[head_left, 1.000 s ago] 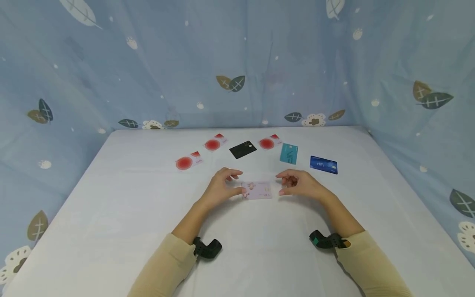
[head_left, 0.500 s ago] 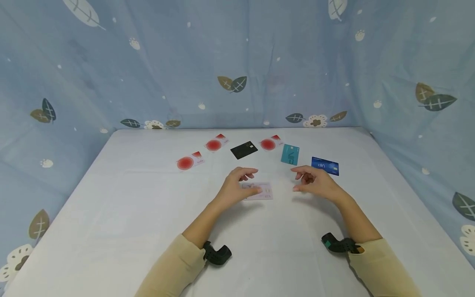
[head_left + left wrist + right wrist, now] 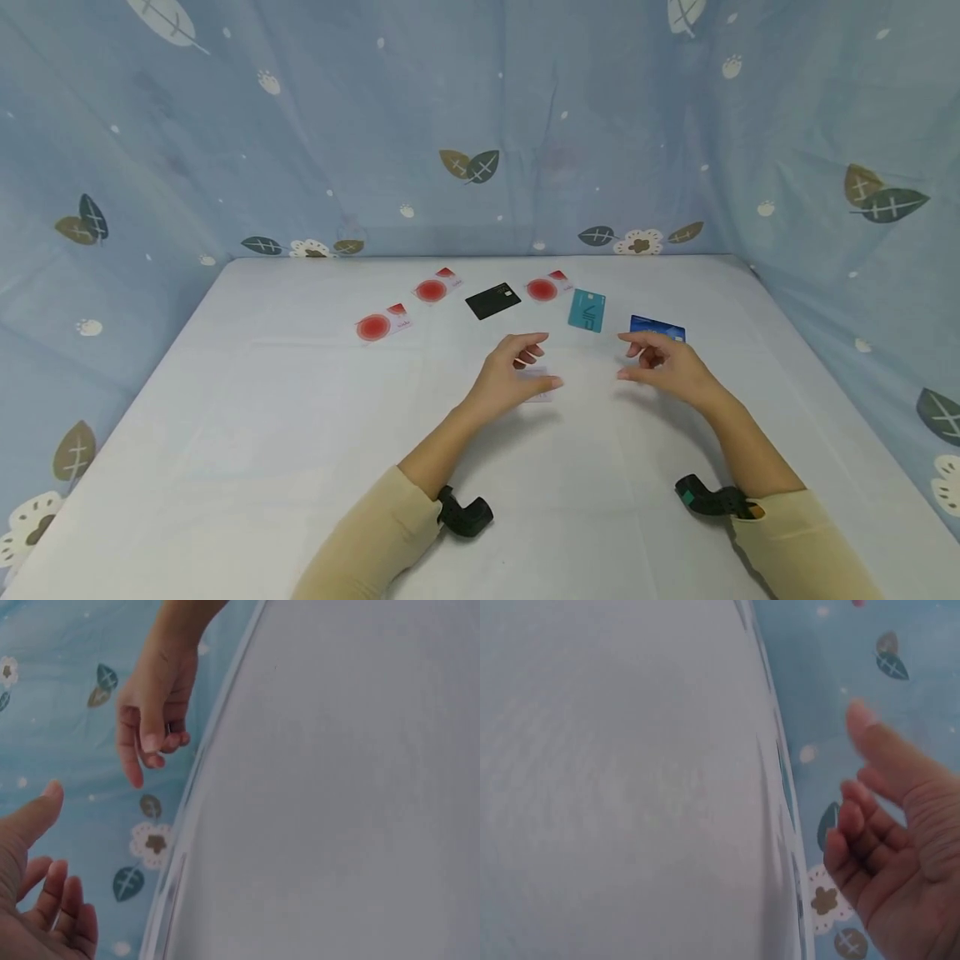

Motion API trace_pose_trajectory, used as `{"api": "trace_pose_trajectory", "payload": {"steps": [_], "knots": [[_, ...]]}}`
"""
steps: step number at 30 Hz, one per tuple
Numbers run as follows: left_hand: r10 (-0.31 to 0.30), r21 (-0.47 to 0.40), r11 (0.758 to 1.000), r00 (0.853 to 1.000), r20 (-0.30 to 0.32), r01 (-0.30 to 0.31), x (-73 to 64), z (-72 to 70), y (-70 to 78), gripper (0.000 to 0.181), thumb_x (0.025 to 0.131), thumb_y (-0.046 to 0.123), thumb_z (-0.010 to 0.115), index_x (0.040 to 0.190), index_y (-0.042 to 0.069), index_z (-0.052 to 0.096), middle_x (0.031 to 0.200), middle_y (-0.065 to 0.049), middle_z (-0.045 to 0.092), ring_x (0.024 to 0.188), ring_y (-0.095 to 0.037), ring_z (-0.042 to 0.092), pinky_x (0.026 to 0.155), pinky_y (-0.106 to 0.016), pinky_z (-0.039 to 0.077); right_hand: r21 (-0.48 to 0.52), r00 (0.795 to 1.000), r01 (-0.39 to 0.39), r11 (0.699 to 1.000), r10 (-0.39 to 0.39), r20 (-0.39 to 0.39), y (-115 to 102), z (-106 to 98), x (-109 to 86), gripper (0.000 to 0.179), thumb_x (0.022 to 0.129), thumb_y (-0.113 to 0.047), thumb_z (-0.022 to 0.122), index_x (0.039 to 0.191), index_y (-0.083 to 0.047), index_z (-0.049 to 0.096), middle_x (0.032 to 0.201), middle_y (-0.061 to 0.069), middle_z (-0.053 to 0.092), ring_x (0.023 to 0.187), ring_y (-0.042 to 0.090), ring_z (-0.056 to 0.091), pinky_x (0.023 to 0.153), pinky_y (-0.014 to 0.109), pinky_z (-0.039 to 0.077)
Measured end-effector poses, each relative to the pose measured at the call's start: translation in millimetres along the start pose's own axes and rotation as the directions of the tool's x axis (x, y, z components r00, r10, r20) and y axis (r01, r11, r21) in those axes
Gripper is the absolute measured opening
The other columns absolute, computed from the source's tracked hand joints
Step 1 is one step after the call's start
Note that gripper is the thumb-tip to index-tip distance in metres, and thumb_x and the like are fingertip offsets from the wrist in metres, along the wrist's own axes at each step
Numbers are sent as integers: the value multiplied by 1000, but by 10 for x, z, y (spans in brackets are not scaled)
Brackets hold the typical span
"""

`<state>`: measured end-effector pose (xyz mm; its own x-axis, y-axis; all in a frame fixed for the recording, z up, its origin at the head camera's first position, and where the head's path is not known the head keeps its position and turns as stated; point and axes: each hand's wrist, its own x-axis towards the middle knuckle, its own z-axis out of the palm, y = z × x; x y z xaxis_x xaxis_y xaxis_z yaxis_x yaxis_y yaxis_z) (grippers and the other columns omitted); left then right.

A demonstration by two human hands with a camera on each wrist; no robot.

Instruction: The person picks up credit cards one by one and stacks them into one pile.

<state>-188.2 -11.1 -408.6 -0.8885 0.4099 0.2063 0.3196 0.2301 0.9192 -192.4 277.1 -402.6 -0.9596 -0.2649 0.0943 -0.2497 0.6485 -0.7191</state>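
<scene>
In the head view my left hand (image 3: pixel 510 379) hovers over a pale pink card (image 3: pixel 542 397), hiding most of it. Its thumb and fingers are spread apart and nothing is between them. My right hand (image 3: pixel 671 367) is off to the right, fingers loosely bent with a gap to the thumb, also holding nothing. It overlaps the lower part of a blue card (image 3: pixel 663 327). A teal VIP card (image 3: pixel 587 311) lies just beyond the space between the hands. The left wrist view shows both hands bare of any object, and the right wrist view shows the right hand's bent fingers.
A black card (image 3: pixel 492 301) lies toward the back of the white table (image 3: pixel 262 467). Around it are cards with red circles: a left one (image 3: pixel 383 324), a back one (image 3: pixel 437 286) and one (image 3: pixel 548 287) beside the teal card. A patterned blue curtain (image 3: pixel 480 100) surrounds the table.
Both hands have moved to the right. The left hand now covers most of the pink card, and the right hand has come in front of the blue card. The cards stay where they were.
</scene>
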Motion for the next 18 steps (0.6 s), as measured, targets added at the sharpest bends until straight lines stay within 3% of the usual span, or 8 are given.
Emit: {"api": "trace_pose_trajectory", "payload": {"steps": [8,18], "knots": [[-23,39,999,1000,19,22,109,280,64,64,80,26,77,136,13,49,114,-9,55,105,-26,54,90,-36,46,-105,992,-120,987,117,-37,39,-131,-57,61,81,-32,75,129,-1,54,104,17,60,79,19,48,60,22,42],[-62,191,980,997,50,51,270,567,184,68,79,34,76,137,14,48,112,-1,55,98,-11,52,76,-17,45,-184,988,-145,972,133,-80,204,-296,-138,59,81,-32,75,127,0,55,99,15,56,77,19,44,57,21,40]]}}
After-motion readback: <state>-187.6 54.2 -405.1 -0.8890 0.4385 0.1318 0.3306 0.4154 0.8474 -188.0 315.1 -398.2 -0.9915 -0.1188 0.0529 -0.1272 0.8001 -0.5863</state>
